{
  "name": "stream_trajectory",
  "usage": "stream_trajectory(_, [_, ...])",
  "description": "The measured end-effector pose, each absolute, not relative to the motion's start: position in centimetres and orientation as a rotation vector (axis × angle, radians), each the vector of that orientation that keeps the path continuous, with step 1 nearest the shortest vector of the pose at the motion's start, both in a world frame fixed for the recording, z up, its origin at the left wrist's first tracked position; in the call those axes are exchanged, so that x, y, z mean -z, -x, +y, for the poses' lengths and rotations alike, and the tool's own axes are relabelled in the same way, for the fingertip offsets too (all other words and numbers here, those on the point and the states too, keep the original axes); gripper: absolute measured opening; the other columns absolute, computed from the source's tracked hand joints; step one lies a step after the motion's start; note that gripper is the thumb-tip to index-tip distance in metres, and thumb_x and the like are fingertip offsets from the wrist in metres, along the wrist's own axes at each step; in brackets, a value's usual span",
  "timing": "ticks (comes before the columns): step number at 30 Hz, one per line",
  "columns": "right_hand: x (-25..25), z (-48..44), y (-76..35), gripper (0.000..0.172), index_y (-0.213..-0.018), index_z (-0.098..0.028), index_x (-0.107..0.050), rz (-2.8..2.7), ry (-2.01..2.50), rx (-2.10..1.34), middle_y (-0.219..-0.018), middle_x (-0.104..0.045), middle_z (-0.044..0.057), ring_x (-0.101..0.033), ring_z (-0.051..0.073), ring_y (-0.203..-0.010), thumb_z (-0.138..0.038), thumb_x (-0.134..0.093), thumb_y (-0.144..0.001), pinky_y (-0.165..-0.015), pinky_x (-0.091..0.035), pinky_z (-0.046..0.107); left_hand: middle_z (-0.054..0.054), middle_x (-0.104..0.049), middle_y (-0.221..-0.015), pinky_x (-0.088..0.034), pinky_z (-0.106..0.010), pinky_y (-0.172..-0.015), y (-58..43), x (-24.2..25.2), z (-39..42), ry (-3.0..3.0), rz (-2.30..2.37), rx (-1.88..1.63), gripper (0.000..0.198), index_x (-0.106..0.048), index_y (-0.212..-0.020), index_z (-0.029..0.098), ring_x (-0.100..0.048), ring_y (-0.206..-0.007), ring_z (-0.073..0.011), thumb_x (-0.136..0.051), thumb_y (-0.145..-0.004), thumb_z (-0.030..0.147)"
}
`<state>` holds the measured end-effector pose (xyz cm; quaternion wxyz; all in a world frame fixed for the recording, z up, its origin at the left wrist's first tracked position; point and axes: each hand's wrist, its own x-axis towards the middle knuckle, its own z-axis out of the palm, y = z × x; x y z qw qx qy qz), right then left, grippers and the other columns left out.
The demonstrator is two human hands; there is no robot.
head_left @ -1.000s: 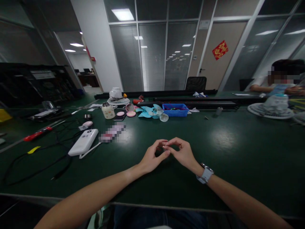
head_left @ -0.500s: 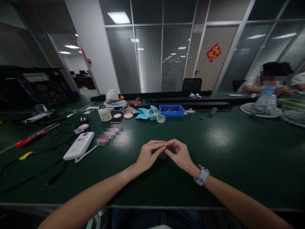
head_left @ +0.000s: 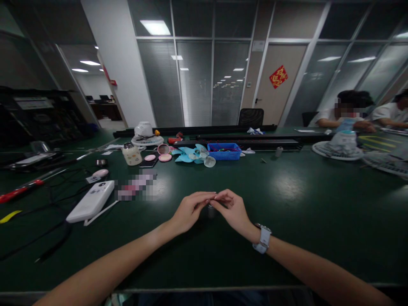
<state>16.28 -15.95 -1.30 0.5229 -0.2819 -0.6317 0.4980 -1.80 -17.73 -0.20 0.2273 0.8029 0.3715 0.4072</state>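
My left hand [head_left: 188, 209] and my right hand [head_left: 232, 208] meet at the fingertips above the green table [head_left: 287, 221]. Both are closed, thumbs and fingers pinched together. Just under the joined fingertips shows a small grey piece [head_left: 211, 207], mostly covered by the fingers. Its kind is too dark and small to make out, and I cannot tell whether it touches the table. A watch with a pale strap [head_left: 263, 239] is on my right wrist.
Beyond my hands are blue fan blades [head_left: 188, 154], a blue basket [head_left: 225, 151] and a cream bottle [head_left: 131, 154]. On the left lie a white power bank [head_left: 92, 201], black cables and a red-handled screwdriver [head_left: 22, 191]. Other people sit at far right near fan parts [head_left: 339, 146].
The view has shifted slightly, so everything sits a little further left and lower. My hands keep the same pinched pose, and the grey piece beneath them shows more clearly.
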Motion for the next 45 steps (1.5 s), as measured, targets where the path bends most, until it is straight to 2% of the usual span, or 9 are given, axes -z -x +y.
stream_trajectory(4, [1.4,-15.1,-16.6,0.024,-0.077,-0.018,-0.060,-1.564,0.690,-1.186,-0.078,-0.066,0.001,-0.066,0.016,-0.078,-0.031,-0.078,-0.070,-0.075,-0.054,0.030,-0.005,-0.064,-0.126,-0.044,-0.036,-0.101,2.4,-0.3,-17.1,-2.337,0.969,-1.002,0.035,-0.062,-0.122,0.024,-0.058,-0.116,-0.0188,-0.044,-0.094,0.013])
stream_trajectory(9, [1.8,-14.6,-16.9,0.023,-0.077,-0.019,-0.058,-1.593,0.678,-1.204,-0.078,-0.064,0.001,-0.065,0.016,-0.077,-0.030,-0.077,-0.071,-0.074,-0.055,0.031,-0.004,-0.064,-0.125,-0.043,-0.038,-0.100,2.8,-0.7,-16.4,-2.436,0.921,-0.921,0.036,-0.061,-0.122,0.028,-0.058,-0.116,-0.0196,-0.044,-0.094,0.012])
stream_trajectory(19, [1.9,-15.4,-17.3,0.033,-0.096,-0.021,-0.058,-1.713,0.645,-1.164,-0.100,-0.064,0.003,-0.064,0.018,-0.098,-0.019,-0.078,-0.070,-0.093,-0.053,0.036,-0.006,-0.070,-0.116,-0.049,-0.034,-0.093,2.1,-0.1,-17.3,-2.152,1.007,-1.084,0.022,-0.070,-0.107,0.023,-0.064,-0.107,-0.0207,-0.056,-0.091,0.025])
stream_trajectory(24, [2.1,-15.6,-17.3,0.041,-0.104,-0.022,-0.055,-1.705,0.621,-1.154,-0.108,-0.063,0.003,-0.063,0.017,-0.106,-0.017,-0.077,-0.070,-0.097,-0.051,0.035,-0.004,-0.072,-0.112,-0.050,-0.033,-0.090,1.8,-0.4,-17.8,-2.065,1.094,-1.095,0.021,-0.072,-0.105,0.025,-0.066,-0.102,-0.0209,-0.061,-0.088,0.029])
stream_trajectory(30, [1.6,-16.0,-17.3,0.059,-0.119,-0.025,-0.047,-1.705,0.647,-1.197,-0.121,-0.057,0.005,-0.061,0.019,-0.111,-0.016,-0.077,-0.069,-0.098,-0.051,0.037,-0.006,-0.072,-0.109,-0.050,-0.035,-0.090,1.8,-0.6,-17.7,-2.009,1.144,-1.085,0.022,-0.073,-0.104,0.023,-0.066,-0.101,-0.0228,-0.063,-0.085,0.031])
stream_trajectory(37, [1.4,-16.3,-17.3,0.053,-0.117,-0.025,-0.050,-1.761,0.670,-1.086,-0.124,-0.054,0.006,-0.058,0.019,-0.114,-0.014,-0.074,-0.072,-0.097,-0.051,0.036,-0.006,-0.065,-0.116,-0.049,-0.030,-0.083,1.7,-0.9,-17.3,-2.090,1.121,-1.004,0.022,-0.072,-0.107,0.028,-0.061,-0.104,-0.0206,-0.058,-0.089,0.029])
stream_trajectory(41, [1.6,-16.0,-17.3,0.054,-0.115,-0.024,-0.055,-1.764,0.761,-1.034,-0.123,-0.055,0.006,-0.056,0.021,-0.116,-0.021,-0.079,-0.067,-0.096,-0.051,0.038,-0.006,-0.064,-0.109,-0.049,-0.030,-0.076,1.9,-0.3,-17.1,-2.059,1.176,-1.034,0.020,-0.074,-0.099,0.027,-0.061,-0.096,-0.0203,-0.061,-0.087,0.035])
stream_trajectory(45, [1.4,-15.8,-17.2,0.042,-0.112,-0.020,-0.062,-1.860,0.824,-1.129,-0.109,-0.066,0.006,-0.064,0.020,-0.102,-0.024,-0.076,-0.073,-0.094,-0.050,0.040,-0.005,-0.064,-0.096,-0.046,-0.028,-0.071,1.7,0.2,-16.9,-2.020,1.238,-1.115,0.019,-0.074,-0.090,0.022,-0.061,-0.086,-0.0183,-0.064,-0.084,0.037])
